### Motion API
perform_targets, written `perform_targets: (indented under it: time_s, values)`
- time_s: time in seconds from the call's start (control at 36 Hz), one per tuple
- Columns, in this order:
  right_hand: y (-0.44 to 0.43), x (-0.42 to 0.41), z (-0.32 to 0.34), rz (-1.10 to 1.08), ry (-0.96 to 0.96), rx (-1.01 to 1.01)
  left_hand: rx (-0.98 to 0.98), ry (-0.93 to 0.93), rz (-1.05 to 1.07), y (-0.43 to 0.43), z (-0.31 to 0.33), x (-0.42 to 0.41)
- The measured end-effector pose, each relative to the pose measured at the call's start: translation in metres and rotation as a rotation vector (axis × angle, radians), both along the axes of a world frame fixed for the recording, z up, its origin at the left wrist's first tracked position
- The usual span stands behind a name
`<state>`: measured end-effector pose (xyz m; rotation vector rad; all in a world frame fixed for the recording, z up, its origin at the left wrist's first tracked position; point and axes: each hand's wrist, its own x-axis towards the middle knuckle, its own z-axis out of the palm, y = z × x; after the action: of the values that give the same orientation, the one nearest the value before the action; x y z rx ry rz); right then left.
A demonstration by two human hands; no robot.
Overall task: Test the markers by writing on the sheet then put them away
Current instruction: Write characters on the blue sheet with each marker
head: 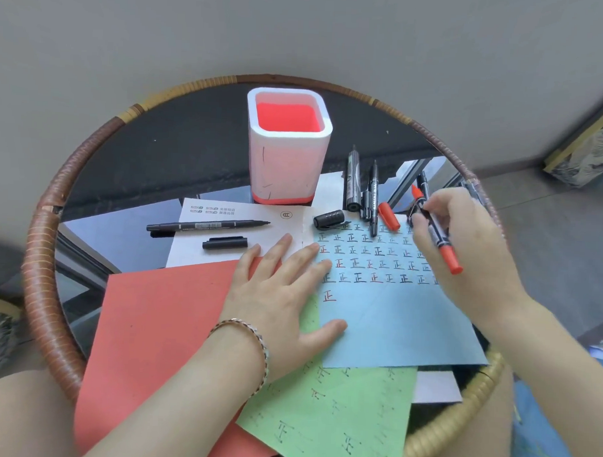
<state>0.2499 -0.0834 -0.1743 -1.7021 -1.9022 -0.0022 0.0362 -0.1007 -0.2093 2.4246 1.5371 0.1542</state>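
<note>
Head camera, steeply downward, apparently close over table (131,161).

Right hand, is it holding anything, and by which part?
Yes: the right hand has a grip on a black double-ended marker with red ends, around the middle of its barrel. The left hand holds nothing.

Probably a home, a living room or sunroom corner: round glass worktop (131,161) rimmed in wrapped rattan, plain grey wall (300,30) behind, grey floor tiles (550,216) (a patterned cushion (586,152) at the right edge), loose coloured craft paper (160,326), a pen pot (287,145).
</note>
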Motion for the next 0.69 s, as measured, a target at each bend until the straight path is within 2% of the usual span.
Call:
perform_targets:
  time_s: [0.08,0.25,0.36,0.53,0.58,0.69]
  values:
    - [0.021,0.022,0.001,0.02,-0.314,0.004,0.002,0.004,0.002,0.0,0.0,0.0]
    - [0.048,0.026,-0.018,0.0,-0.503,-0.029,0.006,0.025,0.005,0.0,-0.001,0.0]
    - [0.05,0.023,-0.025,0.0,-0.431,-0.055,0.004,0.027,0.003,0.0,-0.001,0.0]
    - [0.043,0.037,-0.001,-0.14,-0.104,-0.1,0.011,0.019,0.004,-0.001,-0.001,0.0]
    - [0.042,0.046,0.004,-0.214,-0.028,-0.171,0.014,0.012,0.004,-0.001,-0.001,0.0]
    - [0.046,0.047,0.005,-0.233,-0.082,-0.383,-0.001,-0.023,0.013,0.0,0.0,0.001]
